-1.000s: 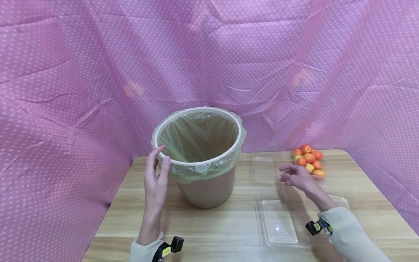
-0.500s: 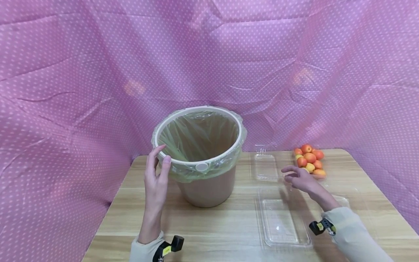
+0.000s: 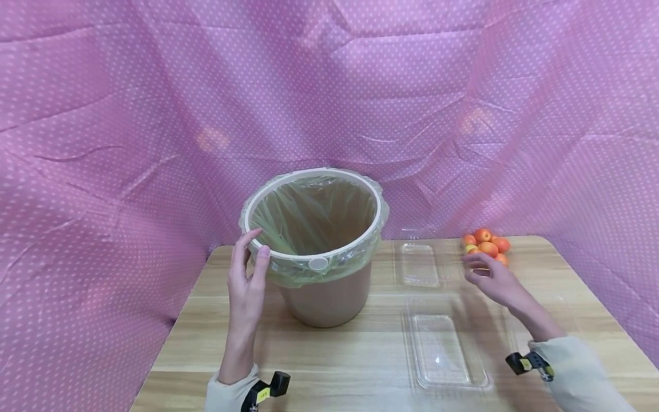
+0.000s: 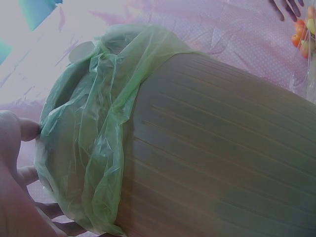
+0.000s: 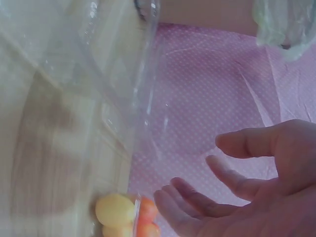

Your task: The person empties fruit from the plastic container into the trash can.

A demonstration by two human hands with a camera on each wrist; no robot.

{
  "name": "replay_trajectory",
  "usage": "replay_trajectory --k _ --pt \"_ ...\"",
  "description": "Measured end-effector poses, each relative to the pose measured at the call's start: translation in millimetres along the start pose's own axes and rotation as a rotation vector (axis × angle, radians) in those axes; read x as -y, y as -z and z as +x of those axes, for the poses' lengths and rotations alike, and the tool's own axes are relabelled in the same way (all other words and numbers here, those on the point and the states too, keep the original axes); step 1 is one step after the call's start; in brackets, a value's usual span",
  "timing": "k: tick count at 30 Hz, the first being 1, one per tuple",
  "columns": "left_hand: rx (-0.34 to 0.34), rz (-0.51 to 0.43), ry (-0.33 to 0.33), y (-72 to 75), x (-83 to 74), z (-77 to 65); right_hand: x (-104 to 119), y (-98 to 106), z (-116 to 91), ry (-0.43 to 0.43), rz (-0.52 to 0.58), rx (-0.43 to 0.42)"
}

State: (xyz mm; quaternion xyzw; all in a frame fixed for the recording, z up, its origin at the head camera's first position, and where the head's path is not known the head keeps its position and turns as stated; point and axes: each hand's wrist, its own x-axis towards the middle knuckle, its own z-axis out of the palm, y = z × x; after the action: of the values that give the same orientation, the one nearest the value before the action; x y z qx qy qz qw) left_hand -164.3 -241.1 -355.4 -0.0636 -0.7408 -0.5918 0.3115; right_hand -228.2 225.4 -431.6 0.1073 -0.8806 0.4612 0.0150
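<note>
In the head view a brownish trash bin (image 3: pixel 324 297) stands upright, lined with a thin pale green bag (image 3: pixel 355 260) folded over its white rim. My left hand (image 3: pixel 246 292) grips the bin's near-left rim, thumb and fingers spread apart along it; the left wrist view has the thumb (image 4: pixel 29 129) against the bag-covered edge. Over the right of the table hovers my right hand (image 3: pixel 491 280), its fingers loosely bent around nothing. It partly hides a cluster of small red-orange and yellow fruits (image 3: pixel 486 243), apparently in a clear plastic box. The right wrist view shows some fruits (image 5: pixel 116 210) beyond the fingertips.
A clear plastic container (image 3: pixel 440 343) lies on the wooden table (image 3: pixel 329 366) right of the bin, with a smaller clear one (image 3: pixel 419 263) behind it. Other transparent plastic near my right hand is hard to make out. A pink dotted cloth (image 3: pixel 329 103) hangs round the table.
My right hand has moved to the right, now covering the nearer fruits. My left hand and the bin have stayed put.
</note>
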Motion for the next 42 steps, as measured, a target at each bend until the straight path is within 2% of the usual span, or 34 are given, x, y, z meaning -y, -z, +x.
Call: replay_trajectory --k 4,7,20,28,33,37,42 --pt "0.002 0.004 -0.003 -0.9 -0.5 0.2 -3.4 12.3 -2.6 0.054 -0.029 -0.072" --pt "0.001 0.005 0.001 -0.7 -0.9 0.0 -4.5 21.3 -4.0 0.056 -0.043 -0.116" --pt "0.009 0.007 0.007 0.7 -1.4 -2.2 -35.4 52.3 -2.5 -0.132 -0.108 -0.158" --pt "0.004 0.02 -0.007 1.5 1.4 0.5 -51.3 65.1 -3.4 -0.19 -0.156 -0.188" --pt "-0.007 0.022 -0.002 2.3 1.5 0.2 -61.0 72.2 -3.6 -0.212 -0.179 -0.158" --pt "-0.005 0.028 -0.009 1.5 1.5 0.8 -68.0 78.0 -2.5 -0.266 -0.187 -0.094" --pt "-0.004 0.028 -0.017 -0.2 1.1 0.7 -75.9 82.6 -0.6 -0.284 -0.131 -0.014"
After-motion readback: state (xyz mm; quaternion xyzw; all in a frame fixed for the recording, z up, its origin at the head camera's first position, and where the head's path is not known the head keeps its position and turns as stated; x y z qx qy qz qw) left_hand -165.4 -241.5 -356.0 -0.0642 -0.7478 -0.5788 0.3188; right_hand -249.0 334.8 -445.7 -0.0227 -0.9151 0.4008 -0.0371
